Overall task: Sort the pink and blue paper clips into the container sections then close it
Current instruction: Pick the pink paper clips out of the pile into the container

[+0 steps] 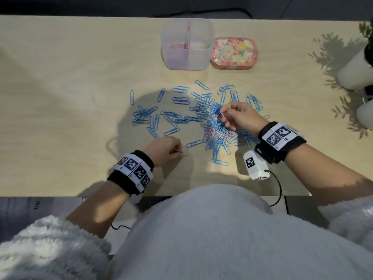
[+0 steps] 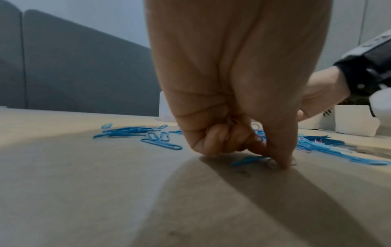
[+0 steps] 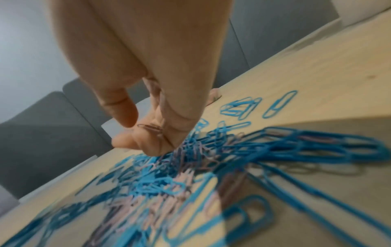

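While pink clips are being culled from the heap, the head view shows the right hand pinching a pink clip above the mixed pile; the container stands well beyond that grip. Left wrist view: the left hand, curled, fingertip on the bench, apparently hoards pink clips. Right wrist view: thumb and forefinger pressed together on the clip.

Light wooden table, white plant pots with leafy shadows at far right, dark padded panels beyond the far edge, black cable over the near edge
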A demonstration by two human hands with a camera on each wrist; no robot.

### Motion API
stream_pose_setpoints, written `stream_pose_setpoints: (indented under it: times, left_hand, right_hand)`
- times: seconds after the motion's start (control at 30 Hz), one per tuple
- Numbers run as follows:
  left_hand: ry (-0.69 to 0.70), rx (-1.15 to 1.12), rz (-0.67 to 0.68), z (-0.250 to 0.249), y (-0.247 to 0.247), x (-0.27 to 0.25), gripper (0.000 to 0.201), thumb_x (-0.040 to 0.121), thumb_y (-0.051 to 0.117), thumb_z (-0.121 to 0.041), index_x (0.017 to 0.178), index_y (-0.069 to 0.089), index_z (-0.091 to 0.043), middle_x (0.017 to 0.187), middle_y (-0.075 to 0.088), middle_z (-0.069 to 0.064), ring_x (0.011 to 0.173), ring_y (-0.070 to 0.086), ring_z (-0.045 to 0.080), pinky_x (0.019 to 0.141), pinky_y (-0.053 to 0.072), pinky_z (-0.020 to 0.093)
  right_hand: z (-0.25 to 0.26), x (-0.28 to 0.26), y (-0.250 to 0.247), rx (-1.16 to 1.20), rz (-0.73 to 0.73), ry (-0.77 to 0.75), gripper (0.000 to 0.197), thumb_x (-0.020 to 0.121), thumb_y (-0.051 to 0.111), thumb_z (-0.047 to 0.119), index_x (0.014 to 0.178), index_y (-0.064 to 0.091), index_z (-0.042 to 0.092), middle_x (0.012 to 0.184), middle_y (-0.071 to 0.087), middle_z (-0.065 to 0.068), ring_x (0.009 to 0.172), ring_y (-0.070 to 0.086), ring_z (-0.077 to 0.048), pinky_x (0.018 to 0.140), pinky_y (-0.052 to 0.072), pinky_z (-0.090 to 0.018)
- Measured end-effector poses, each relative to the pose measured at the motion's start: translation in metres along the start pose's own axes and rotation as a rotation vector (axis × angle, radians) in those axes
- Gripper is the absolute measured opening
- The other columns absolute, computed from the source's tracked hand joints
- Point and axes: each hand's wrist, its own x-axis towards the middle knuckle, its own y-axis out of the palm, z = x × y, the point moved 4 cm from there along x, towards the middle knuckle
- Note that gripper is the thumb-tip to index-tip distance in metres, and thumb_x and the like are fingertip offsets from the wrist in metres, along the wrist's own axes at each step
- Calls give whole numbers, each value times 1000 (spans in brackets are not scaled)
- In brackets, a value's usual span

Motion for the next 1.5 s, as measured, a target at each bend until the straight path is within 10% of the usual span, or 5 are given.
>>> stream_pose_setpoints:
  times: [0.43, 0.63, 0.93, 1.3, 1.5]
  left_hand:
    - [-185, -346, -139, 29, -35, 7, 11, 88, 57, -16, 87, 65, -9, 77, 60, 2, 75, 53, 17, 64, 38, 24]
    - [-203, -314, -238, 30, -39, 5, 7, 88, 58, -17, 86, 64, -13, 59, 46, -3, 57, 42, 14, 60, 34, 27]
    - [-47, -163, -115, 4, -22, 6, 16, 85, 62, -27, 91, 64, -13, 78, 54, -1, 74, 50, 18, 69, 39, 30]
    - [-72, -135, -28, -2, -13, 16, 15, 90, 54, -22, 88, 57, -7, 86, 58, 3, 80, 53, 21, 67, 40, 25]
    - [-167, -652, -37, -22, -29, 34, 21, 95, 46, -16, 76, 54, -18, 65, 51, -6, 54, 43, 5, 53, 36, 15]
  right_hand:
    - [-9, 2, 36, -873, 35, -273, 10, 85, 61, 20, 83, 60, 11, 72, 52, 0, 70, 47, -18, 64, 33, -28]
    - [-11, 0, 13, -165, 56, -50, 24, 91, 54, 10, 68, 47, 12, 52, 37, -3, 31, 33, -2, 34, 29, -15]
    - [-25, -12, -21, 412, 35, 159, 24, 92, 40, -6, 79, 53, 9, 54, 68, -2, 44, 61, -9, 40, 47, -17]
    - [-22, -16, 13, -787, 46, -277, 10, 76, 71, 31, 82, 65, 25, 55, 41, 7, 55, 42, -9, 59, 32, -26]
    - [-21, -10, 12, -728, 58, -245, 7, 81, 66, 24, 76, 62, 21, 58, 45, 10, 59, 44, -12, 58, 30, -26]
